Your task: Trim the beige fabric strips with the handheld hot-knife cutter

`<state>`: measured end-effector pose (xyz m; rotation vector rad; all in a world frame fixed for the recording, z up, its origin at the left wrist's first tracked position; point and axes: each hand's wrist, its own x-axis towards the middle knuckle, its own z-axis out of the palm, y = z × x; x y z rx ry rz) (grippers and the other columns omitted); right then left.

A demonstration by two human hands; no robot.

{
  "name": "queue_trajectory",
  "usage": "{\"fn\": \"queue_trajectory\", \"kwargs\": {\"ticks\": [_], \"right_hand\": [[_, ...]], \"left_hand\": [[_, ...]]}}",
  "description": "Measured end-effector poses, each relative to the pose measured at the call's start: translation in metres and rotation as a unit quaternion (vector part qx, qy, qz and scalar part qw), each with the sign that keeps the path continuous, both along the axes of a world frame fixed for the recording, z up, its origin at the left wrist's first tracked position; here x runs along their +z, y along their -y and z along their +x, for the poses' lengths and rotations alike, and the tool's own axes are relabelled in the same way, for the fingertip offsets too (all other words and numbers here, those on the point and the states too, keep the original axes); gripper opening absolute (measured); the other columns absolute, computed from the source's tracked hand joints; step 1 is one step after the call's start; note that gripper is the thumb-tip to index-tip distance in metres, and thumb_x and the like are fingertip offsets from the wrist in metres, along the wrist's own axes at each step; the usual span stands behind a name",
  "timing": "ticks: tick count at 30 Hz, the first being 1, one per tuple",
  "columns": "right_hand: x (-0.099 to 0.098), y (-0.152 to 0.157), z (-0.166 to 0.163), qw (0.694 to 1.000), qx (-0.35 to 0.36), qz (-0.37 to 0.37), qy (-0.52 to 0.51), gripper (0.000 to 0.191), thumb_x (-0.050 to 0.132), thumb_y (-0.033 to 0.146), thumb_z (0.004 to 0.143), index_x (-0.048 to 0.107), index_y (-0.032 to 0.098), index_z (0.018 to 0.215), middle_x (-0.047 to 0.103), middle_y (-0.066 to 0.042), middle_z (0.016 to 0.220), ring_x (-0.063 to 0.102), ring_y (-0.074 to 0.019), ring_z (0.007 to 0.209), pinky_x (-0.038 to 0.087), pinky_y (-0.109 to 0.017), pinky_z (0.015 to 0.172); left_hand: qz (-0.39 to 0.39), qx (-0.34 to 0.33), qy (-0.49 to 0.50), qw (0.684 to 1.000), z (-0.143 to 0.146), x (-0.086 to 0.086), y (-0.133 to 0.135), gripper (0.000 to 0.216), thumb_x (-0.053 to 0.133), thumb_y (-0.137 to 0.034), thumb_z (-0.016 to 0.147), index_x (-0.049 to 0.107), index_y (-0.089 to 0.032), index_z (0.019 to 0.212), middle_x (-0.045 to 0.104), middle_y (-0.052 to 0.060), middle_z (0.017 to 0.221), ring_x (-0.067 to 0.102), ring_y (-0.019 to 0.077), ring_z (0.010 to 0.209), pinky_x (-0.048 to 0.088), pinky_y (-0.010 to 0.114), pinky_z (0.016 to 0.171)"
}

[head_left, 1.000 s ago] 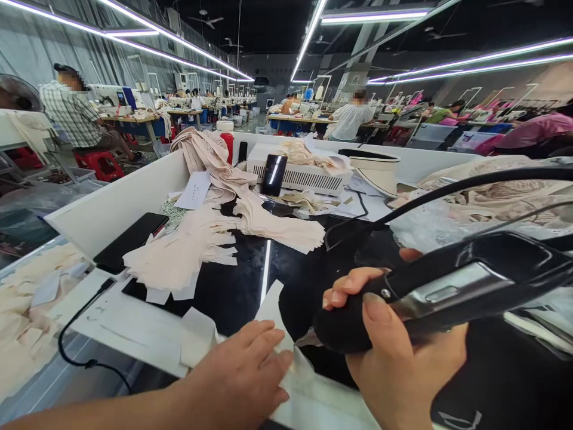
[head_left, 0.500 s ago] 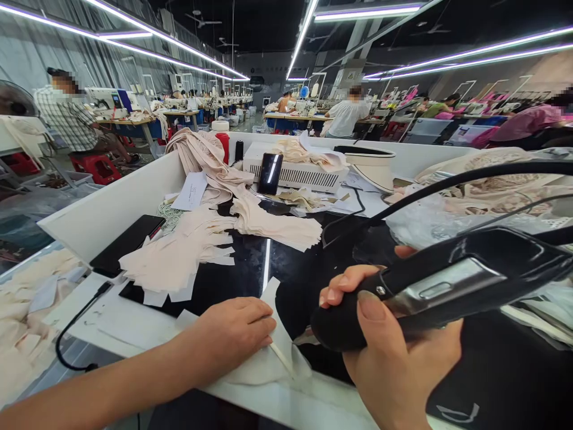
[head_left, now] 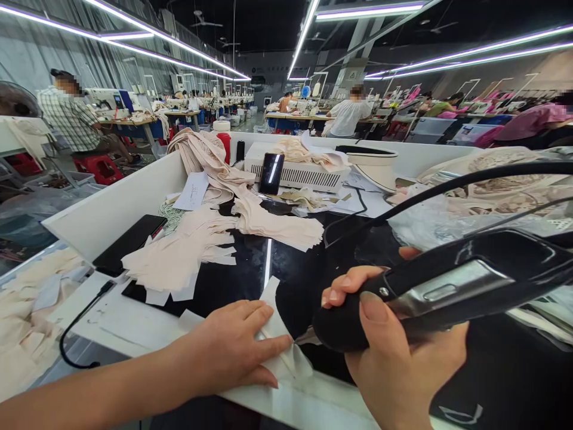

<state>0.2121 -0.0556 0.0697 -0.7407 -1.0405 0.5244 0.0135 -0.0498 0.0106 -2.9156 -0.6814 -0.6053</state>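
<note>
My right hand [head_left: 398, 352] is wrapped round the front of a black hand-held iron-like tool [head_left: 452, 286], whose metal tip [head_left: 307, 338] rests on a pale fabric piece [head_left: 273, 325] at the near edge of the black work surface [head_left: 233, 286]. My left hand [head_left: 233, 349] lies flat on that fabric piece with its fingers stretched out toward the tool's tip. A thick black cord [head_left: 447, 188] arches from the tool across the right side.
Stacks of beige cut fabric pieces [head_left: 188, 251] lie at the middle left, with a black phone [head_left: 129, 242] beside them. A white box unit [head_left: 295, 170] and another phone [head_left: 271, 173] stand at the back. White walls [head_left: 111, 206] border the table. Other workers sit at distant sewing tables.
My left hand curled back over the fabric half a second ago, and now its fingers are stretched flat toward the tool's tip. The right hand and tool have barely moved.
</note>
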Motion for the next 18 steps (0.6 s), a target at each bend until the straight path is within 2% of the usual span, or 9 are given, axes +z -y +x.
{"fn": "queue_trajectory", "kwargs": {"ticks": [9, 18], "right_hand": [[0.001, -0.002, 0.000, 1.000, -0.002, 0.000, -0.008, 0.049, 0.088, 0.033, 0.083, 0.061, 0.029, 0.124, 0.071, 0.005, 0.075, 0.064, -0.0171, 0.056, 0.059, -0.034, 0.056], [-0.001, -0.014, -0.005, 1.000, -0.018, 0.013, -0.012, 0.047, 0.087, 0.033, 0.083, 0.063, 0.029, 0.124, 0.070, 0.005, 0.076, 0.064, -0.0171, 0.058, 0.058, -0.035, 0.057]], "left_hand": [[0.018, 0.008, 0.002, 1.000, 0.006, -0.004, 0.005, 0.071, 0.087, -0.063, 0.079, 0.063, -0.019, 0.130, 0.068, 0.021, 0.125, 0.069, 0.0343, 0.116, 0.062, 0.045, 0.096], [0.005, 0.007, 0.006, 1.000, 0.007, -0.003, 0.004, 0.067, 0.084, -0.061, 0.083, 0.064, -0.019, 0.130, 0.067, 0.019, 0.121, 0.068, 0.0338, 0.116, 0.061, 0.046, 0.099]]}}
